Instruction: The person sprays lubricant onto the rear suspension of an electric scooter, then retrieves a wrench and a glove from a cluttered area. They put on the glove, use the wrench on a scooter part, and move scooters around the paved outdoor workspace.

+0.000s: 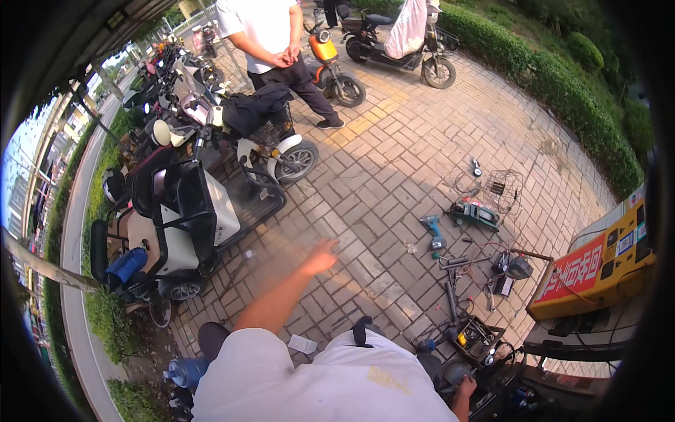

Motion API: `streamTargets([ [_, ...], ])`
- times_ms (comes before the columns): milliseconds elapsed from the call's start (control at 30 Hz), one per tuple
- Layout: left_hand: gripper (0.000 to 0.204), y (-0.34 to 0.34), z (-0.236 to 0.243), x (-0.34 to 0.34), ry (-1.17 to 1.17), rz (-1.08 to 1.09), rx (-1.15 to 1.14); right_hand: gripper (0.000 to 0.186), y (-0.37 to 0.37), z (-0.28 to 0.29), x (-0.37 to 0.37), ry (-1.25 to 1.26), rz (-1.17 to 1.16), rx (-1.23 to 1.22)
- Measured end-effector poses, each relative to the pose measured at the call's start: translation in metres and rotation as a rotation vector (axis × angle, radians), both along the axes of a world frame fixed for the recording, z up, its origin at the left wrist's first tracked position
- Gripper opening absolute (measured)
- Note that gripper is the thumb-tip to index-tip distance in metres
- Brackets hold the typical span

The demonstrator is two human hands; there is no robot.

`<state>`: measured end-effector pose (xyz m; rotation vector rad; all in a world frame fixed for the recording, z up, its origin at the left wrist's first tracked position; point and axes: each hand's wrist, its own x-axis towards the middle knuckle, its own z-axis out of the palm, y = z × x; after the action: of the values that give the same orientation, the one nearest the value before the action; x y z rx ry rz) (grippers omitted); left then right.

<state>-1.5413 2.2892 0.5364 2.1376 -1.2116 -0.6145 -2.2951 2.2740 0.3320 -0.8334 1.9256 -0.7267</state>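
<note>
My left hand point(321, 258) reaches out over the paving, with one finger stretched out and nothing visible in it. Motion smears that forearm slightly. Down at the lower right, my right hand point(465, 387) is closed, its fingers curled beside a rounded grey object point(455, 371). What it grips is too small and dark to make out. Just ahead of that hand stands an open toolbox point(479, 335) full of tools. A teal cordless drill point(434, 232) lies on the bricks to the right of my left hand.
A white and black electric tricycle point(184, 232) stands at left, before a row of parked scooters. Beyond it is another person point(271, 49), hands together. More tools, a green machine point(474, 214) and a wire basket point(506, 188) lie at right, near a yellow cabinet point(598, 264).
</note>
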Motion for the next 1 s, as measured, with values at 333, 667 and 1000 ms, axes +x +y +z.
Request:
streamTargets([
  [333, 0.048, -0.009, 0.084, -0.079, -0.197, -0.012, -0.461, 0.04, -0.093, 0.254, 0.619, -1.292, 0.761, 0.54],
  [667, 0.055, 0.023, 0.019, 0.032, 1.809, 0.501, -1.132, 0.048, -0.069, 0.303, 0.761, -0.817, 1.93, -0.941],
  [1000, 0.034, 0.174, 0.066, 0.023, 0.794, 1.799, -0.565, 0.039, -0.307, 0.091, 0.718, 0.594, 2.501, -0.097],
])
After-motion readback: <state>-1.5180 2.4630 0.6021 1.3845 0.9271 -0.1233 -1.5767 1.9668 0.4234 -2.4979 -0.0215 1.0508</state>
